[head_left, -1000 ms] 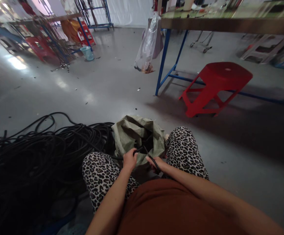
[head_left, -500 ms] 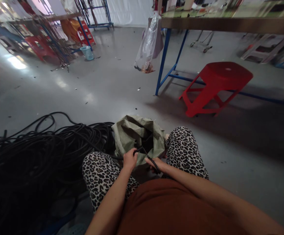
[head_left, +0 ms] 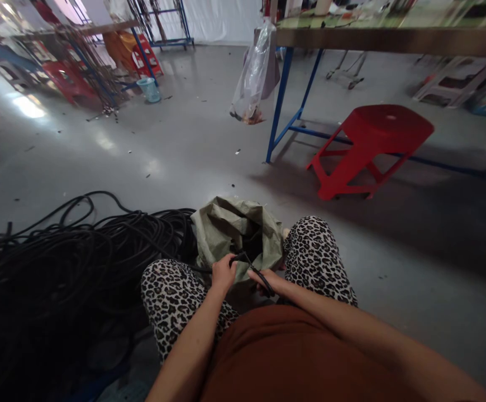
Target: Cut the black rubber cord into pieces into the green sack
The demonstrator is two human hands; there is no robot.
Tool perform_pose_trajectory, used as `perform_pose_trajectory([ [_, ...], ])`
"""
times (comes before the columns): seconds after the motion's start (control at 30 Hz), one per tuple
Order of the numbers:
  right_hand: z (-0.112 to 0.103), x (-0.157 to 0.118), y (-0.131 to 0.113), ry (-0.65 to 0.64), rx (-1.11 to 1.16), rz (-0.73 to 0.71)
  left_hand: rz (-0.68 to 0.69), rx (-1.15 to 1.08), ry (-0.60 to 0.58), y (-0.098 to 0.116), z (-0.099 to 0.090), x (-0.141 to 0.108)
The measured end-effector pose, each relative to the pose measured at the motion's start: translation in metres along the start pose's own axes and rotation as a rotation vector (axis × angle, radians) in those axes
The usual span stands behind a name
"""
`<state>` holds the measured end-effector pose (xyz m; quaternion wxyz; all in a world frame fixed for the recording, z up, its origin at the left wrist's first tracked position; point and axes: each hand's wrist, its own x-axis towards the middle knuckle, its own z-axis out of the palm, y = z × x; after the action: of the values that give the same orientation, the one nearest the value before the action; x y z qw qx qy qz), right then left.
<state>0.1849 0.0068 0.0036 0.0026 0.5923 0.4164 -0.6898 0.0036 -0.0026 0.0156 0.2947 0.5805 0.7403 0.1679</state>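
Between my knees stands a greenish woven sack [head_left: 209,237], its mouth wide and dark inside. Over its near rim my left hand [head_left: 223,272] is closed round a black cord [head_left: 238,257], whose end sticks out toward the right. My right hand [head_left: 268,281] is closed on the black handles of a pair of scissors [head_left: 262,277]. The scissors' blades point up and left, at the end of the cord; whether they touch it is too small to tell. What lies inside the sack is mostly in shadow.
A large tangled heap of black cord [head_left: 113,240] lies on the floor to my left. Ahead on the right are a red plastic stool [head_left: 377,134] and a table [head_left: 377,40] with blue legs. A clear plastic bag [head_left: 251,84] hangs from the table's corner.
Hardly anything differs. Both hands keep their places over the sack, with the scissors still at the cord's end.
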Motion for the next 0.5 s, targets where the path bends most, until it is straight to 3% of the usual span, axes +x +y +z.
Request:
perform_pose_trajectory([
  [0.5,-0.0014,-0.0096,-0.0087,0.006,-0.021,0.0,0.036,-0.007,-0.009,-0.0015,0.0051,-0.0026],
])
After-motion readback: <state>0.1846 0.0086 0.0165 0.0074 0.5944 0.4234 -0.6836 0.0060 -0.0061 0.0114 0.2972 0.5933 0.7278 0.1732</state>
